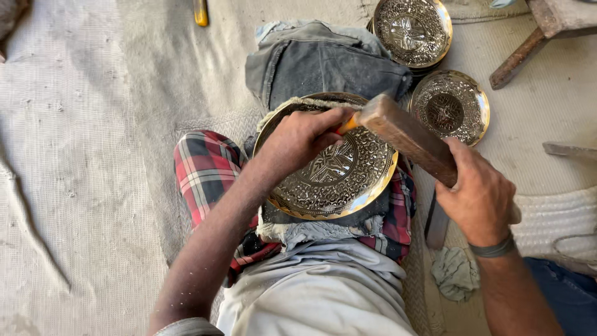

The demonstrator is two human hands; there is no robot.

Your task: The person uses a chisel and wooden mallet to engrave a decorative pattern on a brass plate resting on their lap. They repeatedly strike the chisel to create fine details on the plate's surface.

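A round engraved brass plate (348, 186) rests on my lap, on folded grey cloth over a red checked wrap. My left hand (301, 140) lies on the plate's upper part, shut on a small chisel with a yellow-orange handle (347, 124). A thick wooden mallet (407, 137) is gripped at its lower end by my right hand (479, 193). The mallet's upper end sits right at the chisel's top. The chisel's tip is hidden under my fingers.
Two more engraved brass plates lie on the mat ahead: one at the top (410, 31), one to the right (451, 107). A grey cloth bundle (323, 62) sits beyond my lap. A wooden stool leg (519, 57) stands top right, and a crumpled rag (454, 272) lies by my right knee.
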